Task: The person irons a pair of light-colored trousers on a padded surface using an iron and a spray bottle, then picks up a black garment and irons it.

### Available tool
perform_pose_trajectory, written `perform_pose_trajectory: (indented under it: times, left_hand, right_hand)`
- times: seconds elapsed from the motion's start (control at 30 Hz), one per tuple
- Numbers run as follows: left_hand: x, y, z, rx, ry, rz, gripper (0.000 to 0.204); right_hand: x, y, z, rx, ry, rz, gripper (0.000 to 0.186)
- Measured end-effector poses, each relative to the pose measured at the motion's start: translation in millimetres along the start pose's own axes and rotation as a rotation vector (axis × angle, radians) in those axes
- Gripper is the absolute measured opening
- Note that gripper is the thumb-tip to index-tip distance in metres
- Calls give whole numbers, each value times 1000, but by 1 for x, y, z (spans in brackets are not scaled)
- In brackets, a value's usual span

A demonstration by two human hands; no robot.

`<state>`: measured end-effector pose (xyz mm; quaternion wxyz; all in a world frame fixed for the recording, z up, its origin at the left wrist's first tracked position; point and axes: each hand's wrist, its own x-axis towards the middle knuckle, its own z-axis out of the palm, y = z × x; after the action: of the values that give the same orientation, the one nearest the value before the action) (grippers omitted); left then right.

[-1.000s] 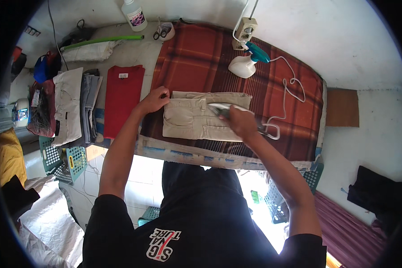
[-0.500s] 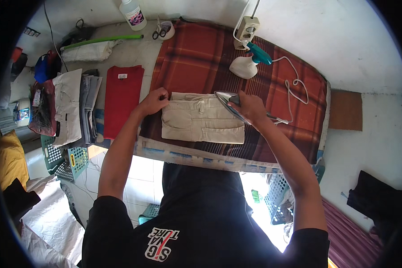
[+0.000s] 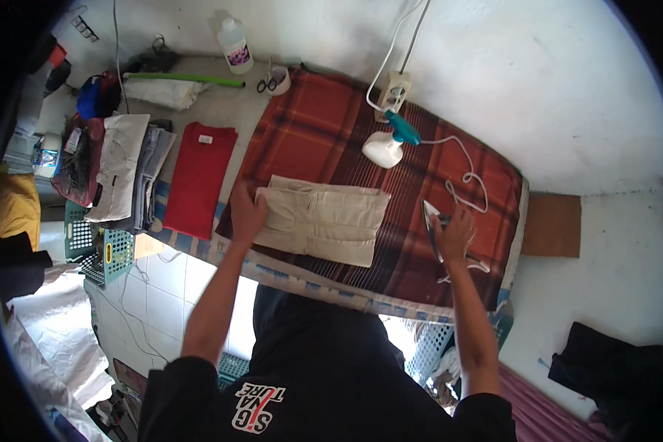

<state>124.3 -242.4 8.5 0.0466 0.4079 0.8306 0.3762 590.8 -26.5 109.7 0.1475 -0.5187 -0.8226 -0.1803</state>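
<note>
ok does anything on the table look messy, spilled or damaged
Nothing serious stands out: the beige trousers lie folded on the plaid cloth, and no spill or damage shows. The one untidy bit is the white cord, lying in loose loops right of the spray bottle.

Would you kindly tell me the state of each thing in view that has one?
Beige trousers: folded, left end at the left hand
Iron: gripped by the right hand, off the trousers, to their right
Spray bottle: standing, trigger head fitted
Red shirt: folded, laid flat
Clear bottle: upright, capped
Scissors: open or shut, too small to tell
</note>
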Motion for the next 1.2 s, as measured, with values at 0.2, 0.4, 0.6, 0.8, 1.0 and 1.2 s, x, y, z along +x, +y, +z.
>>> perform_pose_trajectory:
  times: [0.2,0.4,0.6,0.8,1.0,1.2]
  left_hand:
    - [-68,39,-6,145,-159,-445,66]
    - [-57,-4,-50,-849,-547,-1012,62]
    - [-101,100,-41,-1591,-322,-1013,55]
    - [-178,120,-119,-1781,-85,-890,62]
    - [-161,71,-219,-1699,322,-703,63]
    - [-28,-25,-324,-1642,517,-381,59]
  right_hand:
    - [4,-49,24,1154,-320,430,60]
    - [40,-92,52,712,-1389,-11,73]
    - [-65,-65,35,1003,-1820,124,92]
    - [-94,-125,0,2225,-1417,835,66]
    - [49,-281,-58,2279,-1194,459,58]
    - [222,-511,-124,2341,-1042,-91,60]
